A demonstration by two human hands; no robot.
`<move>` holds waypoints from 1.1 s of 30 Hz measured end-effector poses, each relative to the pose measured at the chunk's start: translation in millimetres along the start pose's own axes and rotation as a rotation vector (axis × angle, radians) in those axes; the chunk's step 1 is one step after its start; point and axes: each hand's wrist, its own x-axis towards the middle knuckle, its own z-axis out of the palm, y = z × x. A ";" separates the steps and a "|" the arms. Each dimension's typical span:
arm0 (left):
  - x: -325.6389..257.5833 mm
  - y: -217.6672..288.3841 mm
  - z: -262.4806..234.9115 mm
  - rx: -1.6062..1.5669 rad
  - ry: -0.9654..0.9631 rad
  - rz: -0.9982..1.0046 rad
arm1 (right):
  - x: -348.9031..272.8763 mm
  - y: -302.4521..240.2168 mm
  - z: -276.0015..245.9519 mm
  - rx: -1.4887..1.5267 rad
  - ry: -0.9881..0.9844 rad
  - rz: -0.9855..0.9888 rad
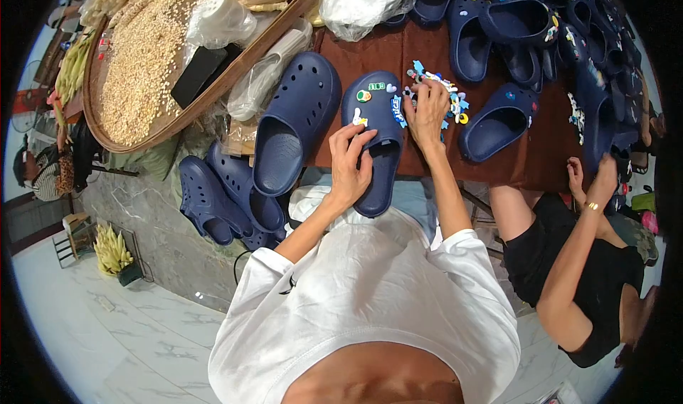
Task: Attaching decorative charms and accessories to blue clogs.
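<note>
I see one navy clog [377, 130] bearing four charms; left hand [350, 168] grips its heel, right hand [427, 112] pinches a charm [411, 91] beside it.

A market stall: navy clogs [498, 123] heaped on a brown table [388, 51], grain basket [135, 130]

Clear plastic bag [366, 2], crumpled, sat at the table's far edge above my hands. Smaller clear bags [220, 19] lay on the woven tray [153, 130] to my left, another [260, 84] against its rim. Saw no labels, signs, screens.
</note>
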 end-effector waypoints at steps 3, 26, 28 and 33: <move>2.8 0.0 -2.3 -0.017 -0.005 0.002 | 3.9 -7.1 -17.3 0.029 0.078 0.012; 20.6 -9.7 15.9 0.002 0.079 -0.115 | -6.1 -39.5 -42.0 0.357 -0.320 0.095; 21.7 -10.3 15.7 -0.002 0.080 -0.118 | -5.0 -35.1 -40.2 0.457 -0.384 0.274; 22.6 -11.7 14.6 -0.028 0.097 -0.099 | -5.3 -25.8 -40.8 0.543 -0.341 0.503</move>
